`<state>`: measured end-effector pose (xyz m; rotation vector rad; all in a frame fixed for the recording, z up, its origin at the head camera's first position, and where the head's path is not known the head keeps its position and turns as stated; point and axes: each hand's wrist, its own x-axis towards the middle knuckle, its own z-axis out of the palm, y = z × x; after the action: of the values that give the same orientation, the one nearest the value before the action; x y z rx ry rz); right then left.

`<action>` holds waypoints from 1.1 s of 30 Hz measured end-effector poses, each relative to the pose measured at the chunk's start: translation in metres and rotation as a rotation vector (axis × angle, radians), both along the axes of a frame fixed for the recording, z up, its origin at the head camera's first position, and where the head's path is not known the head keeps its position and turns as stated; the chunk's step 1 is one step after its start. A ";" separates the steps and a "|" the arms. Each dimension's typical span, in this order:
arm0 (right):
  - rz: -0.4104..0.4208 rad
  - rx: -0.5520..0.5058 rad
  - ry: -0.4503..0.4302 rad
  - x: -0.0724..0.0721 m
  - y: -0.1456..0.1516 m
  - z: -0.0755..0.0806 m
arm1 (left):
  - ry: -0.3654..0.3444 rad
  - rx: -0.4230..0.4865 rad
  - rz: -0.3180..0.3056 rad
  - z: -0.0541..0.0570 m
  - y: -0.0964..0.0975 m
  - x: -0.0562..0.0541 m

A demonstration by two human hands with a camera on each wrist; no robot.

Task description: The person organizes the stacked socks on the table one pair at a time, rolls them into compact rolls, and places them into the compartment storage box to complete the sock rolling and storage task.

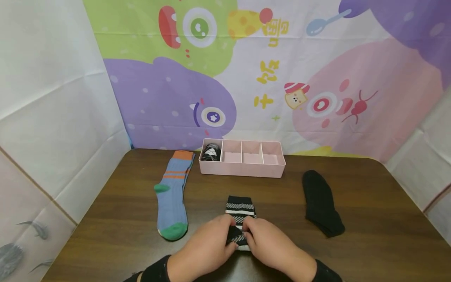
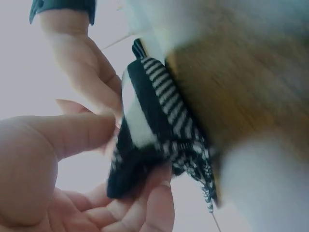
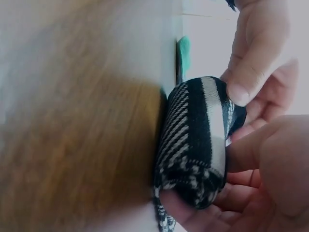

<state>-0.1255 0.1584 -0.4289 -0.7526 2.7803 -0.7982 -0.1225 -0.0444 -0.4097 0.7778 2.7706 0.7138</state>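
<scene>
A black sock with white and grey stripes (image 1: 240,205) lies in the middle of the table near the front, its near part rolled or folded up. My left hand (image 1: 208,243) grips the left side of the roll between thumb and fingers. From the right, my right hand (image 1: 276,244) pinches the same roll, close to the other hand. In the left wrist view the striped sock (image 2: 152,99) is bunched between both hands. The right wrist view shows the sock (image 3: 193,125) as a thick roll, with fingertips tucked at its end; the inner layers are hidden.
A pink divided box (image 1: 243,169) stands at the back, with a bundled black-and-white sock (image 1: 211,152) in its leftmost compartment. Blue socks (image 1: 172,207) with green toes and orange cuffs lie left on the brown table (image 1: 116,235). Black socks (image 1: 322,203) lie at the right.
</scene>
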 end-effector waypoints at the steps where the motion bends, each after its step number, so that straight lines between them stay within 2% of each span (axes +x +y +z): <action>1: -0.002 -0.005 -0.002 -0.001 0.000 0.000 | 0.013 -0.002 -0.002 0.000 0.000 0.001; 6: 0.012 0.005 0.004 -0.002 0.000 0.000 | 0.066 0.003 -0.057 -0.003 0.001 0.000; 10: 0.080 0.005 0.000 -0.002 0.002 0.002 | 0.108 -0.022 -0.140 -0.008 0.002 -0.001; 13: 0.129 -0.006 -0.008 -0.001 0.008 0.004 | 0.101 -0.034 -0.161 -0.011 0.002 -0.002; 16: 0.161 0.005 -0.007 0.000 0.011 0.005 | 0.046 -0.010 -0.145 -0.013 0.002 -0.004; 22: 0.182 0.052 -0.010 -0.001 0.011 0.004 | -0.136 0.170 -0.094 -0.016 -0.004 -0.016; 25: 0.186 0.056 -0.012 -0.001 0.011 0.003 | -0.184 0.215 -0.068 -0.017 -0.007 -0.023; 28: 0.187 0.063 -0.013 0.000 0.010 0.003 | -0.188 0.212 -0.033 -0.017 -0.008 -0.026; 31: 0.184 0.074 -0.010 0.000 0.010 0.004 | -0.155 0.189 0.009 -0.016 -0.008 -0.026; 33: 0.179 0.083 -0.010 0.000 0.009 0.004 | -0.113 0.161 0.011 -0.015 -0.008 -0.025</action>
<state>-0.1256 0.1674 -0.4249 -0.9621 2.6703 -0.6479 -0.1474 -0.0519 -0.4249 0.7266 2.6435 0.9609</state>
